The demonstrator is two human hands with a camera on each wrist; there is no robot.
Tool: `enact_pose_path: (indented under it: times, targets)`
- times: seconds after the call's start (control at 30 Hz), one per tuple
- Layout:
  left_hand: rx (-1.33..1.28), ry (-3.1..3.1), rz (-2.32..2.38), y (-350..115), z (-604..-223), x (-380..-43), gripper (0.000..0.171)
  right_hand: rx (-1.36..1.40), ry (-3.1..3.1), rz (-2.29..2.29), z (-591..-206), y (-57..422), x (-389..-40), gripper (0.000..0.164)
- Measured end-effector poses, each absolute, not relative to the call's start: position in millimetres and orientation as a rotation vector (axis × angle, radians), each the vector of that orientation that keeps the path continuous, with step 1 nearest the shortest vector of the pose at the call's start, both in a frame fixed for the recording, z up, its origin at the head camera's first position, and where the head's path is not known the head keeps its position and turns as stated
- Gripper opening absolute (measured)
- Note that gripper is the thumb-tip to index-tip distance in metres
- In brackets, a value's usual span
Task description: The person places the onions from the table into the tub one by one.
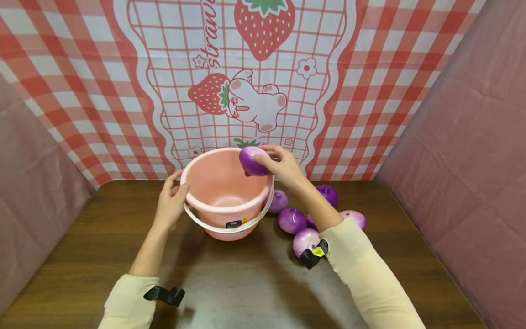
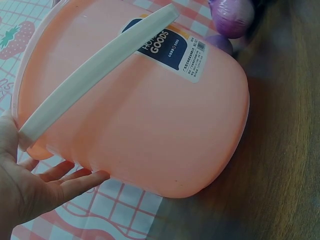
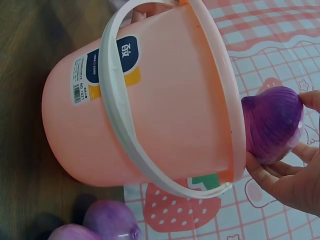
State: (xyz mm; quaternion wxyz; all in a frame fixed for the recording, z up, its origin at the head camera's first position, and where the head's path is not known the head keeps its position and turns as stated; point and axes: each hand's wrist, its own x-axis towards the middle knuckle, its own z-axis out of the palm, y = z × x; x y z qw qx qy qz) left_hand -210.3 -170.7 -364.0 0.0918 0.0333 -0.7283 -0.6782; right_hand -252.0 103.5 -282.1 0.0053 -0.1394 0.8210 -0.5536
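From far away, I see a pink cloth (image 1: 37, 192) on the left side. Next comes the left hand (image 1: 170, 203). It holds the pink bucket (image 1: 215, 218) by the edge, with the thumb near the top and the fingers on the outside. The bucket sits on the brown table (image 1: 90, 256), with its round mouth facing up. Its white handle (image 2: 97, 77) hangs down in front and crosses the label (image 2: 187, 64). Over the right side of the mouth, I see a purple onion (image 1: 251, 160). It is up in the air, pinched by the thumb and fingers of the right hand (image 1: 285, 167). More onions (image 1: 292, 221) lie on the table to the right of the bucket, some dark purple and some pale. The arm covers part of one. Another pink cloth (image 1: 460, 132) is furthest right.
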Motion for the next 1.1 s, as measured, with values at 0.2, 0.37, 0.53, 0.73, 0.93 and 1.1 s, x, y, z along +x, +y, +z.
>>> enact_pose_path:
  times: [0.2,0.37,0.53,0.73,0.93,1.1]
  targets:
    - [0.096,-2.172,-2.013,-171.4,-362.7,-210.6,0.05,-0.321,2.471,-1.777,-280.9,94.8,-250.7,0.058]
    - [0.11,-2.17,-2.016,-171.0,-361.9,-210.3,0.049,-0.323,2.522,-1.713,-281.3,89.3,-252.0,0.055]
    - [0.123,-2.177,-2.019,-170.8,-361.8,-209.4,0.05,-0.429,2.585,-1.684,-285.4,83.5,-254.9,0.051]
    - [0.128,-2.184,-2.015,-170.9,-362.4,-208.7,0.05,-0.487,2.575,-1.693,-290.1,76.5,-257.3,0.048]
    - [0.123,-2.179,-2.015,-170.3,-361.6,-208.5,0.05,-0.494,2.592,-1.671,-291.4,68.8,-258.8,0.051]
    - [0.128,-2.176,-2.027,-170.4,-361.6,-208.7,0.05,-0.484,2.57,-1.691,-294.6,60.9,-261.2,0.052]
